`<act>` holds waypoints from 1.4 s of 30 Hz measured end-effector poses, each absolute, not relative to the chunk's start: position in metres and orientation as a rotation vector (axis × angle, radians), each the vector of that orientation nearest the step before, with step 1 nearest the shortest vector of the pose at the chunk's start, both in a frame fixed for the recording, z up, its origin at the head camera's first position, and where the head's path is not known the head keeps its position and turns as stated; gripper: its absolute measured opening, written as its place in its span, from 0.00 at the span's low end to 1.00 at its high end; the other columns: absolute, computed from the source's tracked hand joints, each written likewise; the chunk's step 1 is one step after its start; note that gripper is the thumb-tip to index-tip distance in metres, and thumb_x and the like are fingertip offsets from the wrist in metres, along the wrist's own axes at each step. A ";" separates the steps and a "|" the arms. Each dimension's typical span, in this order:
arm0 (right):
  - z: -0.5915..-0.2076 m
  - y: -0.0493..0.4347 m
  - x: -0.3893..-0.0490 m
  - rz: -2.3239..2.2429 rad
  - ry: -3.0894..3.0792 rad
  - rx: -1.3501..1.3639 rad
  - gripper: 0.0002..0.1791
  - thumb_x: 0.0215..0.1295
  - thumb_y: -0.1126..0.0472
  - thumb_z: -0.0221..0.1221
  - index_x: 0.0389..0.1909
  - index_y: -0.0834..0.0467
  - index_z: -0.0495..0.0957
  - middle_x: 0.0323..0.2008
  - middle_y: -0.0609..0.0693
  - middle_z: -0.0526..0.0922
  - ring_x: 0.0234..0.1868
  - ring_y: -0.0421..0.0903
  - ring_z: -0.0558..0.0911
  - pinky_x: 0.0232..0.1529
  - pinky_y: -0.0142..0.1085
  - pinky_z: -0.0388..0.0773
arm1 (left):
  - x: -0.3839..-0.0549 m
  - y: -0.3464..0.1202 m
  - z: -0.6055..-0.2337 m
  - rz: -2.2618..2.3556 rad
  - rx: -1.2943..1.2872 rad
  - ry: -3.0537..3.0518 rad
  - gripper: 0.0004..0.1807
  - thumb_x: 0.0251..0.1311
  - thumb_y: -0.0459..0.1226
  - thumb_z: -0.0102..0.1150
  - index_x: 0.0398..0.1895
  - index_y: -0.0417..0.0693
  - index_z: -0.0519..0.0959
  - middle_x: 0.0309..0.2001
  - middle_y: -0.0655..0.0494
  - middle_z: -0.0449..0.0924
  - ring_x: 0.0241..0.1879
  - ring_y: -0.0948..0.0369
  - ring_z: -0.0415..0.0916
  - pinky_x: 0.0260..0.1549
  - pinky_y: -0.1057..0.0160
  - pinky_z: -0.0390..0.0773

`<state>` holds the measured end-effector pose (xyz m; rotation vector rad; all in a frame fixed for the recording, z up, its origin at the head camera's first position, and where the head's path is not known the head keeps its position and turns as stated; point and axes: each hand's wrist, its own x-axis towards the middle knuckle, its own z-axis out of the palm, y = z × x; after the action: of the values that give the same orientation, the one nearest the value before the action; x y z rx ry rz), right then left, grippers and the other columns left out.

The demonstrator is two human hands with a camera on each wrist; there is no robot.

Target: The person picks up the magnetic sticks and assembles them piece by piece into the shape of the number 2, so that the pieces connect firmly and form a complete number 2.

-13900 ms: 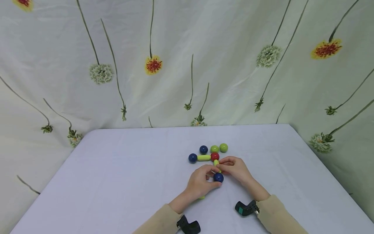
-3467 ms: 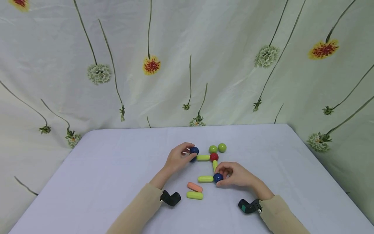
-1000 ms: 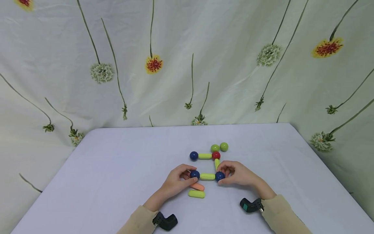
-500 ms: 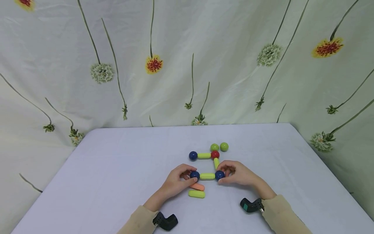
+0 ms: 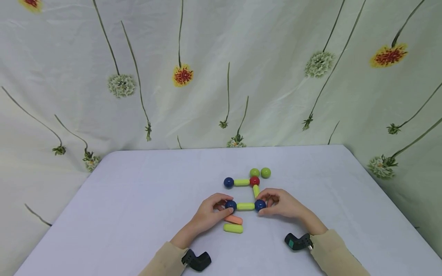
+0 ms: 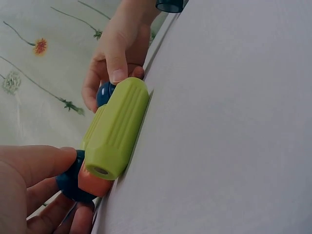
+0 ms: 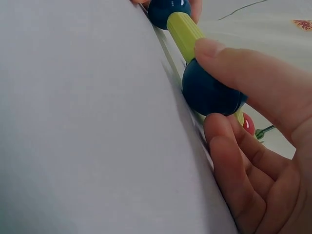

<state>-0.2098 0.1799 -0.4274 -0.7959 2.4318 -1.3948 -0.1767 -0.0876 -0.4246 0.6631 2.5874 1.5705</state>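
In the head view my left hand (image 5: 208, 213) pinches a blue ball (image 5: 230, 206) at the left end of a yellow-green stick (image 5: 245, 206). My right hand (image 5: 284, 204) holds another blue ball (image 5: 260, 205) at the stick's right end, thumb and fingers on either side in the right wrist view. From that ball a second yellow-green stick (image 5: 256, 191) runs back to a red ball (image 5: 254, 181). A third stick (image 5: 241, 182) links the red ball to a far blue ball (image 5: 228, 182). An orange stick (image 5: 233, 219) lies close in front of the left hand's ball.
A loose yellow-green stick (image 5: 233, 228) lies nearest the person, also large in the left wrist view. Two green balls (image 5: 266, 173) stand behind the red ball, the left one close to it. A white cloth covers the table (image 5: 155, 184); a flowered curtain hangs behind.
Since 3.5 seconds ago, my left hand has brought a blue ball from the back to the front stick's left end. The right hand stayed at its ball. Over the last second, almost nothing moved.
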 end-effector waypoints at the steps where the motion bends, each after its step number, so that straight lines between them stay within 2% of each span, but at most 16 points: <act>1: -0.427 0.180 -0.210 -1.389 2.434 -0.811 0.19 0.52 0.67 0.68 0.46 0.65 0.77 0.36 0.53 0.77 0.29 0.45 0.75 0.32 0.31 0.73 | -0.175 -0.087 -0.421 1.575 0.668 2.579 0.16 0.59 0.31 0.60 0.50 0.36 0.77 0.47 0.47 0.76 0.38 0.55 0.73 0.39 0.64 0.74; 5: -0.416 0.181 -0.206 -1.369 2.426 -0.779 0.21 0.51 0.66 0.68 0.47 0.65 0.77 0.37 0.54 0.77 0.30 0.46 0.76 0.34 0.32 0.74 | -0.173 -0.087 -0.415 1.559 0.671 2.575 0.16 0.59 0.31 0.59 0.50 0.35 0.76 0.47 0.45 0.76 0.37 0.55 0.73 0.39 0.65 0.73; 11: -0.427 0.189 -0.216 -1.384 2.422 -0.742 0.23 0.50 0.61 0.70 0.48 0.60 0.76 0.37 0.51 0.76 0.30 0.45 0.77 0.34 0.32 0.75 | -0.188 -0.089 -0.443 1.562 0.650 2.578 0.17 0.58 0.34 0.61 0.51 0.41 0.77 0.48 0.52 0.77 0.38 0.58 0.72 0.38 0.65 0.73; 14: -0.426 0.189 -0.216 -1.386 2.455 -0.738 0.21 0.49 0.58 0.71 0.44 0.58 0.76 0.34 0.50 0.75 0.29 0.44 0.76 0.33 0.32 0.75 | -0.191 -0.092 -0.449 1.582 0.658 2.560 0.17 0.58 0.37 0.63 0.51 0.45 0.78 0.48 0.55 0.76 0.38 0.60 0.72 0.38 0.66 0.73; 19: -0.421 0.186 -0.213 -1.379 2.514 -0.722 0.18 0.49 0.54 0.71 0.35 0.57 0.75 0.28 0.49 0.73 0.27 0.44 0.74 0.30 0.31 0.73 | -0.192 -0.094 -0.449 1.614 0.692 2.531 0.17 0.58 0.40 0.63 0.50 0.47 0.78 0.48 0.56 0.76 0.37 0.60 0.72 0.38 0.66 0.73; 23: -0.413 0.180 -0.208 -1.386 2.480 -0.733 0.15 0.51 0.54 0.70 0.33 0.58 0.77 0.27 0.48 0.76 0.28 0.44 0.75 0.32 0.32 0.75 | -0.192 -0.094 -0.449 1.611 0.701 2.533 0.17 0.58 0.41 0.63 0.50 0.46 0.78 0.48 0.56 0.76 0.37 0.60 0.73 0.38 0.66 0.73; 29: -0.405 0.168 -0.198 -1.389 2.416 -0.778 0.13 0.53 0.57 0.69 0.36 0.60 0.79 0.30 0.47 0.79 0.30 0.43 0.78 0.34 0.31 0.77 | -0.191 -0.093 -0.448 1.585 0.660 2.555 0.17 0.58 0.39 0.63 0.51 0.45 0.78 0.47 0.55 0.77 0.39 0.59 0.73 0.39 0.66 0.73; 36: -0.405 0.151 -0.190 -1.395 2.383 -0.827 0.12 0.56 0.60 0.66 0.39 0.62 0.81 0.30 0.47 0.82 0.29 0.41 0.79 0.33 0.31 0.76 | -0.177 -0.089 -0.424 1.565 0.610 2.562 0.17 0.58 0.34 0.62 0.50 0.37 0.77 0.44 0.47 0.76 0.41 0.52 0.72 0.39 0.65 0.73; 42: -0.411 0.140 -0.186 -1.381 2.429 -0.826 0.10 0.58 0.61 0.64 0.40 0.60 0.81 0.31 0.46 0.83 0.30 0.39 0.80 0.33 0.30 0.76 | -0.172 -0.089 -0.412 1.554 0.615 2.554 0.17 0.59 0.34 0.61 0.50 0.36 0.77 0.44 0.46 0.76 0.42 0.51 0.72 0.40 0.65 0.72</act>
<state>-0.1858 0.1403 -0.4113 -0.8265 2.4288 -1.3809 -0.1722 -0.0892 -0.4124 0.6151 2.5541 1.5541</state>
